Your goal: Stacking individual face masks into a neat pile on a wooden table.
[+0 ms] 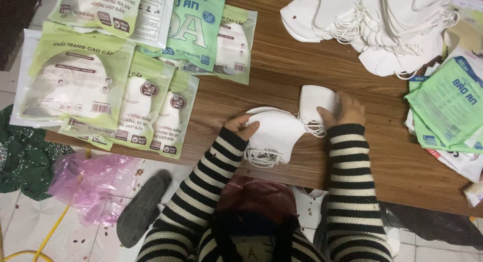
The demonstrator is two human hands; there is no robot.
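Both hands work at the near edge of a wooden table (282, 71), the arms in black-and-white striped sleeves (211, 176). The left hand (240, 126) grasps a small stack of folded white face masks (275, 136) by its upper left corner, thumb on top and fingers tucked beneath, with the elastic loops trailing off the stack toward 6 o'clock. Just beside it, at about 2 o'clock from that stack, the right hand (347, 110) closes on a second white mask (316, 103), fingers curled over its right edge; the two lots of masks touch where their loops tangle between the hands. At 1 o'clock from the hands, well apart at the far side of the table, lies a loose heap of white masks (377, 25). At 10 o'clock, filled green-and-clear packets (126, 91) are fanned out over the table's left end. At 3 o'clock sits a pile of flat green packets (445, 108). Below the table, at 8 o'clock, a pink plastic bag (90, 181) and a dark slipper (143, 206) lie on the tiled floor (30, 222).
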